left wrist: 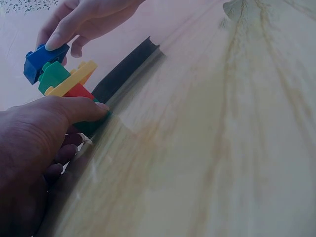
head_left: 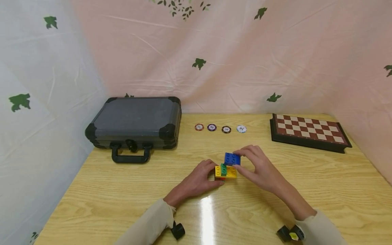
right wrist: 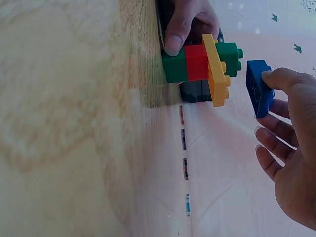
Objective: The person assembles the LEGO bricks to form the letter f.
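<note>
A small stack of toy building bricks stands on the table: a green brick (right wrist: 175, 68) at the base, a red brick (right wrist: 196, 62) over it, then a flat yellow plate (head_left: 217, 172) and a narrow green brick (head_left: 224, 169) on top. My left hand (head_left: 198, 179) grips the stack low down, thumb against the base brick. Between thumb and fingers of my right hand (head_left: 264, 169) is a blue brick (head_left: 232, 159), held just above the upper green brick. In the right wrist view a narrow gap shows between the blue brick and that green brick's studs.
A grey hard case (head_left: 137, 115) with a black handle lies at the back left. Several poker chips, among them a white-blue chip (head_left: 241, 129), lie in a row behind the hands. A folded checkered board (head_left: 309, 131) sits at the back right, before the cloth backdrop (head_left: 226, 85).
</note>
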The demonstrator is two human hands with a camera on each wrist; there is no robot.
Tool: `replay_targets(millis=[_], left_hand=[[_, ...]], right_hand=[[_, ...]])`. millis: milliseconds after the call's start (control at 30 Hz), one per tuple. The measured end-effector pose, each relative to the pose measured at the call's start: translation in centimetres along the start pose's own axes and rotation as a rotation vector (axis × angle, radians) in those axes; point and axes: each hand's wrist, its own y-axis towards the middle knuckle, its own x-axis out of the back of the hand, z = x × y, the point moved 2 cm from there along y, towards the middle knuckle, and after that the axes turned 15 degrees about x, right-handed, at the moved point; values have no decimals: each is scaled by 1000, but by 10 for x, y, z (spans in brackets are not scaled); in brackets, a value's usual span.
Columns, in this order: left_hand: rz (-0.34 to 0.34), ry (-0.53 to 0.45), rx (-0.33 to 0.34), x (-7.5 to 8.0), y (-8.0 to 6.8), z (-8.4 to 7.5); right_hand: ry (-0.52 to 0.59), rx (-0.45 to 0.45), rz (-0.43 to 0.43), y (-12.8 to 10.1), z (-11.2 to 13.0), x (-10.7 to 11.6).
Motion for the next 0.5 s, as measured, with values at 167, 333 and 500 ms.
replay_targets(millis=[167, 333, 500], left_hand=[[3, -2, 7, 0, -1, 0], [1, 2, 8, 0, -1, -1], [0, 0, -2, 0, -1, 0]], right_hand=[[26, 8, 25, -1, 2, 1], [35, 22, 43, -1, 4, 0], [40, 42, 42, -1, 5, -1]])
